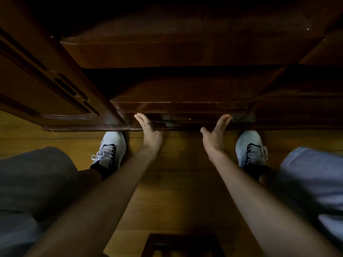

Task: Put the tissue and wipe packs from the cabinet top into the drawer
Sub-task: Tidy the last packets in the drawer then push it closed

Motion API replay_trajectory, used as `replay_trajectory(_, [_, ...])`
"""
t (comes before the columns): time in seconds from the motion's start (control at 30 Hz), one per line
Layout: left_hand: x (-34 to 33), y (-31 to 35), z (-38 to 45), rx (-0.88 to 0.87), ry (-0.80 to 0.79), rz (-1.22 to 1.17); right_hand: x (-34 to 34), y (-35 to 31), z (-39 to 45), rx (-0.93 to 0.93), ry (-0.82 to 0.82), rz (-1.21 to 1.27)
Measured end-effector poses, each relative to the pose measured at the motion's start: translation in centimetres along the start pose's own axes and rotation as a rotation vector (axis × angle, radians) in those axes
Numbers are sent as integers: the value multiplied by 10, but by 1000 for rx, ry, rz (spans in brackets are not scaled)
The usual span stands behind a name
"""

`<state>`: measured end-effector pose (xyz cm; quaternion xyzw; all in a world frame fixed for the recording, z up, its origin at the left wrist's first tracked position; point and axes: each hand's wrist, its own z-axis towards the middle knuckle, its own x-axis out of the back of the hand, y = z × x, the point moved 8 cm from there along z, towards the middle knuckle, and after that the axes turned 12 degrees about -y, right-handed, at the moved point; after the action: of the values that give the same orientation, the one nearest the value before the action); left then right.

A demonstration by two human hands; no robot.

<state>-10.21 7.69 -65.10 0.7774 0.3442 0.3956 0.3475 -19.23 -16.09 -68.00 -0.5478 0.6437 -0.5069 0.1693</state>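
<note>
Cabinet [185,52]: dark reddish-brown wood, glossy; drawer front [181,108]: the same dark brown; floor [176,173]: yellow-brown wood boards; shoes [111,149]: white with black tongues, white laces; trousers [33,182]: grey.

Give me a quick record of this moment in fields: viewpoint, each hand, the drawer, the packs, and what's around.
viewpoint: head camera looking down at the base of a dark wooden cabinet
left hand: fingers straight, tips at the low drawer front
right hand: fingers straight, tips at the same drawer front, holding nothing
drawer: looks shut or nearly shut; too dark to be sure
tissue and wipe packs: none in view
around: white shoes, wood floor, open cabinet door at left
</note>
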Motion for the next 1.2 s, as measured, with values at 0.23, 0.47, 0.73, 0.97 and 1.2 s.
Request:
replay_trajectory(0.23, [15,-6,-15,-27,11,-94,11,-5,-6,-9,-61,-108])
replay_trajectory(0.47, [15,-10,-4,-42,-4,-149,8,-5,0,25,-52,-89])
replay_trajectory(0.73, [2,-20,15,-64,122,-143,-2,-2,9,60,17,-86])
replay_trajectory(0.97, [-2,-8,12,-46,145,-306,1,-6,4,37,-11,-18])
replay_trajectory(1.2, [0,-14,6,-61,196,-216,-2,-5,1,71,13,98])
